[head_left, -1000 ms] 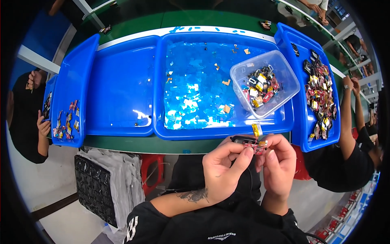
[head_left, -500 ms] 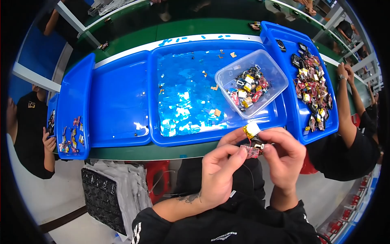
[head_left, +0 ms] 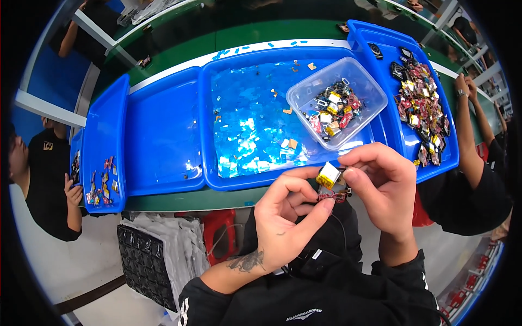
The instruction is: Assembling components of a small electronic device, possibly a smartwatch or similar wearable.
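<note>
My left hand (head_left: 288,214) pinches a small red circuit board (head_left: 333,197) between thumb and fingers, in front of my body near the table edge. A silver pouch battery (head_left: 328,175) with yellow tape stands just above the board, close against it. On the other side, my right hand (head_left: 383,187) has its thumb and forefinger closed at the battery's right edge. A small dark part shows there, but the fingertips hide most of what they grip. Just beyond my hands, a clear plastic box (head_left: 375,108) holds a heap of similar boards, batteries and dark frames.
The box stands in a blue tray (head_left: 204,136) strewn with shiny blue film pieces. A right-hand blue tray (head_left: 399,146) carries piled boards and batteries. Further blue trays (head_left: 157,136) lie left. People sit at both sides. Black moulded trays (head_left: 142,266) and a red stool (head_left: 220,233) stand below.
The battery has tipped down and left, nearer the board. My right hand has risen slightly and its fingers have moved to the battery's edge. The view has shifted a little.
</note>
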### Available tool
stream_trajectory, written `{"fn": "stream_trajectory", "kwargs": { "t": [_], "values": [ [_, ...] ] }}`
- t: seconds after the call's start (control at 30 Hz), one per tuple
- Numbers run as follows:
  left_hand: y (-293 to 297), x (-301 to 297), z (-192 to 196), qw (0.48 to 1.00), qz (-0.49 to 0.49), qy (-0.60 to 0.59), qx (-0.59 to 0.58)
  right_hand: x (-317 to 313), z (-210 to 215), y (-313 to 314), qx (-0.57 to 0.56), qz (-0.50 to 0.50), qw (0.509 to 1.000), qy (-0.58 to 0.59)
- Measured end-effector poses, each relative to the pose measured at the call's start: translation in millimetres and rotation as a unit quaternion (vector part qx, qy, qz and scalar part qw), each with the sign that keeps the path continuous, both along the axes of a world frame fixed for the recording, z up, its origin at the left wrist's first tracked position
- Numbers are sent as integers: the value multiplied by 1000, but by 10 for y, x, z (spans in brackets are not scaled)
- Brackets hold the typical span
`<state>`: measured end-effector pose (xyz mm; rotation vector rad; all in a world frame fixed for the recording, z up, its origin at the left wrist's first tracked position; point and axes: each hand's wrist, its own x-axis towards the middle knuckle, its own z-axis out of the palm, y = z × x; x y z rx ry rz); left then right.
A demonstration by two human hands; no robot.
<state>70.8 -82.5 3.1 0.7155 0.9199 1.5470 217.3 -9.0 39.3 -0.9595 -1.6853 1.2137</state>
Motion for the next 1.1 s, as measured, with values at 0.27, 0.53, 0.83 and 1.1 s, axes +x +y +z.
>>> {"fn": "stream_trajectory", "kwargs": {
  "t": [0.27,0.53,0.83,1.1],
  "values": [
    [85,-297,110,882,-7,446,150,-3,41,78,-38,35,999,-15],
    [114,-359,172,971,-83,219,38,-36,-23,218,-135,92,985,50],
    [131,-302,-60,997,-53,47,39,37,6,57,290,-20,952,-94],
    [117,-180,-115,994,-13,97,41,-22,23,-28,334,-25,921,-199]
  ]
}}
